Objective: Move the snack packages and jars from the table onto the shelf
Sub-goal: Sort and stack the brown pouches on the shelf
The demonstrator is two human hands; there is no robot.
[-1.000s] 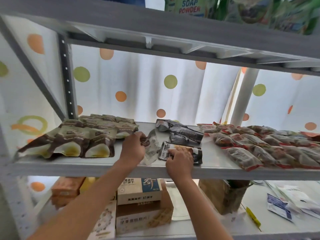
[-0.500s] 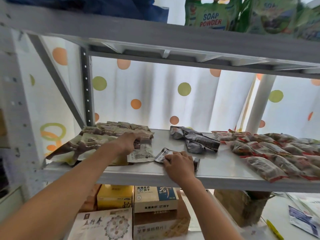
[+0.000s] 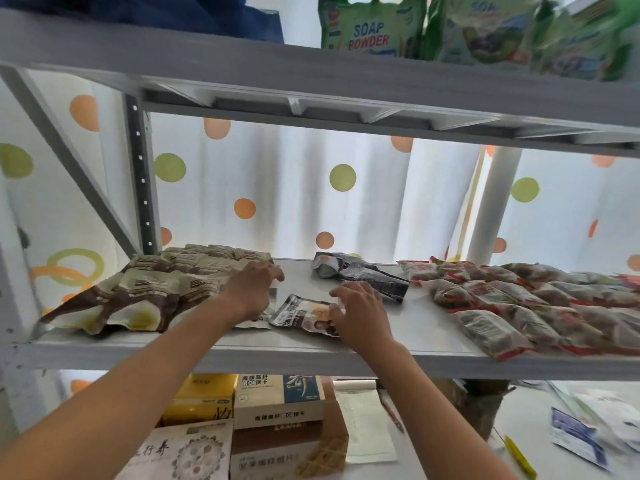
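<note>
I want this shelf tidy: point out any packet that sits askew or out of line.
The dark packets at the back of the middle shelf lie in a crumpled heap, not in rows like the brown packets and red packets. The packet under the right hand lies at an angle.

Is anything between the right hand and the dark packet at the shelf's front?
No. The right hand already touches the dark packet on the shelf; nothing visible lies between them.

On the shelf (image 3: 415, 355) I see brown snack packets (image 3: 149, 292) left, red packets (image 3: 526, 299) right, dark packets (image 3: 363, 275) behind, possibly three, one flat packet (image 3: 304, 315) in front.
</note>
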